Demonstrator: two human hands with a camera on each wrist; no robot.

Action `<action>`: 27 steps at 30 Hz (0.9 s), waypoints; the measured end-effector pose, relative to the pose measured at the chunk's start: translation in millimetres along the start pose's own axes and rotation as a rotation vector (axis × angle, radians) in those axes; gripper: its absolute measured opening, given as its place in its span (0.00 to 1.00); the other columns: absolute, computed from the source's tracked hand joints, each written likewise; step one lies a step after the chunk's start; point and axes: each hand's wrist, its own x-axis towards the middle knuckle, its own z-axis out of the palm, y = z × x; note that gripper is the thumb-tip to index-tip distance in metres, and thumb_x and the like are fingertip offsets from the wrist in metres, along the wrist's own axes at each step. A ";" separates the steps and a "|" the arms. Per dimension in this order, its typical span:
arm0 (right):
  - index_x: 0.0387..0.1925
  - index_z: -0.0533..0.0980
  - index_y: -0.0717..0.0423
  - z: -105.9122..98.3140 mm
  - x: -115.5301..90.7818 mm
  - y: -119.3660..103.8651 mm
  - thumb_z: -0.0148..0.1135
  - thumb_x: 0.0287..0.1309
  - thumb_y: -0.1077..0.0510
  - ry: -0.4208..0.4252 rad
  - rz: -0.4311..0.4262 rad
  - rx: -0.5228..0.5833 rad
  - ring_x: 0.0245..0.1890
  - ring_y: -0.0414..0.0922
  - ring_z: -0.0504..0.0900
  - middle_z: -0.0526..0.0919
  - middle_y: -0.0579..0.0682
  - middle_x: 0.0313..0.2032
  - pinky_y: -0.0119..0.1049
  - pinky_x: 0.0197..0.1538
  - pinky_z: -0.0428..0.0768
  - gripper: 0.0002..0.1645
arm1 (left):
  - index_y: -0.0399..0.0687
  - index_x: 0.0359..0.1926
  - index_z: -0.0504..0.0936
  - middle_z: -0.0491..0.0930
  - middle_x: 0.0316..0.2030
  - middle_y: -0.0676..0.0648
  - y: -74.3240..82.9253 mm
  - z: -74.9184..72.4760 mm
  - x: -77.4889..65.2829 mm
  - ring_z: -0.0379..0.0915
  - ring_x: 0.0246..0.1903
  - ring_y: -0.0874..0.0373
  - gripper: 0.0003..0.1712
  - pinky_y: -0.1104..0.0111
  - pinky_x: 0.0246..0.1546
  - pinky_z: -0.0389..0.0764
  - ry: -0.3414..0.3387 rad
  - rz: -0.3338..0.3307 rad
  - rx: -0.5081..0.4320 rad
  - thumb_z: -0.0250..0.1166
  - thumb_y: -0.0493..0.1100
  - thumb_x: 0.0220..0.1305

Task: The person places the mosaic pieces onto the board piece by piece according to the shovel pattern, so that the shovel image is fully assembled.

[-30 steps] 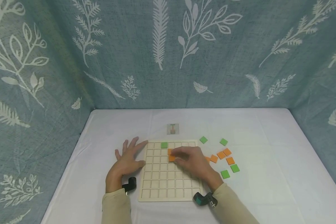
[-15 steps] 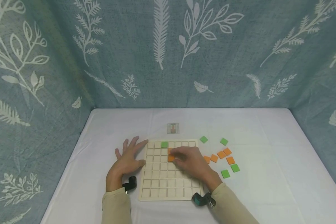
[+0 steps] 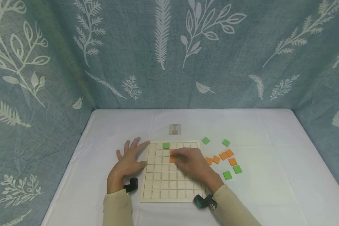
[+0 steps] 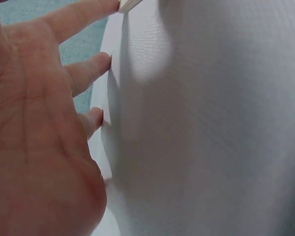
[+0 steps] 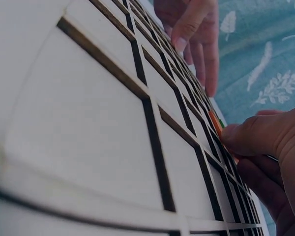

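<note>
We see nothing shift: left hand [image 3: 129, 164] spread at the board's [image 3: 156, 185] left edge, right hand [image 3: 197, 164] touching its orange tiles [image 3: 172, 159], pinch unclear; placing seems unfinished.

Right hand [image 3: 196, 164] hides part of the board [image 3: 161, 185]; print on the card [image 3: 174, 129] is too small to read.

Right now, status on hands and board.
Left hand touching board at left edge. Right hand at two orange tiles on board. Right hand hiding part of board.
</note>
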 end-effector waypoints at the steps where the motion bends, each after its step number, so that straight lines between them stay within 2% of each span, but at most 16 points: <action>1: 0.57 0.89 0.51 0.1 0.3 -0.2 0.75 0.64 0.64 0.001 -0.002 -0.005 0.64 0.46 0.88 0.93 0.45 0.57 0.46 0.70 0.84 0.20 | 0.50 0.83 0.68 0.44 0.88 0.33 0.0 -0.1 0.0 0.19 0.86 0.27 0.52 0.22 0.74 0.15 0.000 -0.001 0.002 0.71 0.36 0.55; 7: 0.58 0.89 0.49 -2.4 1.5 -1.0 0.76 0.65 0.63 -0.002 -0.018 -0.008 0.64 0.44 0.88 0.93 0.43 0.56 0.45 0.70 0.84 0.20 | 0.50 0.84 0.68 0.43 0.88 0.33 0.2 -1.0 0.0 0.19 0.86 0.27 0.52 0.23 0.74 0.15 -0.009 -0.007 0.008 0.71 0.36 0.56; 10: 0.57 0.89 0.50 -8.2 -1.0 0.7 0.77 0.64 0.61 0.006 -0.020 0.030 0.61 0.43 0.90 0.93 0.42 0.55 0.44 0.66 0.86 0.20 | 0.50 0.84 0.67 0.43 0.88 0.33 0.7 -0.8 -0.4 0.19 0.86 0.27 0.52 0.23 0.74 0.15 -0.014 -0.006 0.007 0.71 0.37 0.57; 14: 0.58 0.89 0.49 -23.7 -8.5 5.3 0.78 0.63 0.59 0.000 0.019 0.100 0.58 0.40 0.91 0.93 0.39 0.55 0.44 0.63 0.88 0.22 | 0.49 0.84 0.67 0.43 0.88 0.33 1.2 -0.5 -0.9 0.19 0.86 0.27 0.51 0.23 0.74 0.15 -0.016 0.000 0.006 0.70 0.36 0.57; 18: 0.59 0.89 0.47 -44.8 -18.8 14.1 0.80 0.61 0.57 -0.016 0.053 0.131 0.58 0.38 0.90 0.92 0.36 0.55 0.47 0.65 0.87 0.23 | 0.49 0.84 0.67 0.43 0.88 0.33 1.8 -0.1 -1.0 0.19 0.86 0.27 0.51 0.23 0.74 0.16 -0.013 0.004 0.010 0.69 0.36 0.56; 22: 0.58 0.89 0.50 -66.4 -31.7 25.2 0.81 0.60 0.59 -0.004 0.052 0.193 0.57 0.44 0.91 0.93 0.43 0.54 0.50 0.64 0.88 0.24 | 0.49 0.84 0.67 0.43 0.88 0.33 1.7 0.1 -0.8 0.20 0.86 0.27 0.51 0.23 0.75 0.16 -0.011 0.003 0.016 0.69 0.36 0.56; 27: 0.58 0.88 0.56 -91.7 -47.1 38.5 0.82 0.58 0.62 0.022 0.045 0.274 0.58 0.52 0.91 0.93 0.52 0.55 0.48 0.63 0.89 0.25 | 0.49 0.84 0.67 0.43 0.88 0.33 1.4 0.4 -0.6 0.20 0.86 0.27 0.52 0.23 0.75 0.16 -0.011 0.001 0.021 0.69 0.37 0.56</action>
